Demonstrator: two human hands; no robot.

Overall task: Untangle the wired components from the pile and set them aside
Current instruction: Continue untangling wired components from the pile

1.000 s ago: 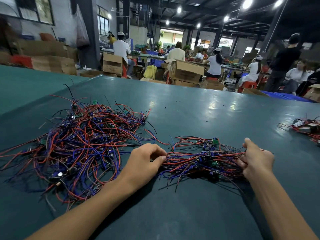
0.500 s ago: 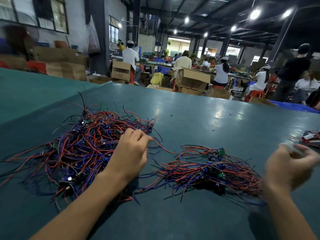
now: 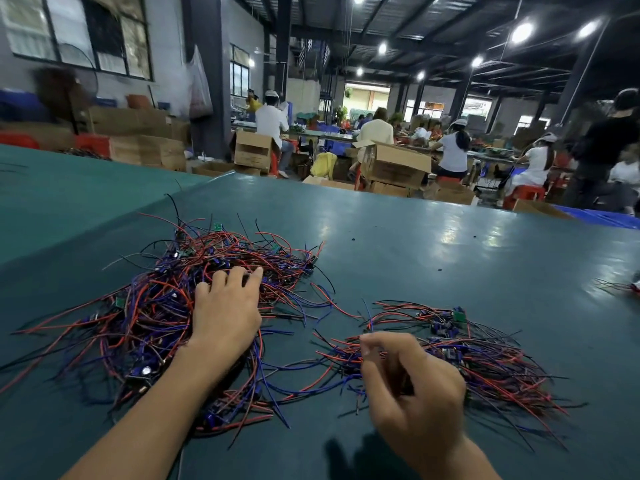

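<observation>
A large tangled pile of red, blue and black wired components [image 3: 149, 317] lies on the left of the teal table [image 3: 450, 258]. My left hand [image 3: 225, 313] rests flat on top of it, fingers stretched forward into the wires. A smaller, flatter bundle of wired components [image 3: 485, 355] lies to the right. My right hand [image 3: 412, 389] hovers over that bundle's left end with fingers curled. Its thumb and forefinger meet just below an upright blue wire end [image 3: 366, 311]; whether they pinch it is unclear.
A few more wired parts [image 3: 620, 287] lie at the table's far right edge. A second teal table [image 3: 69, 188] adjoins on the left. Beyond the far edge are cardboard boxes [image 3: 398, 168] and seated workers [image 3: 453, 154].
My left hand moved from the small bundle's left end onto the big pile and flattened there. My right hand swung out to the right, then came back over the small bundle's left end.
</observation>
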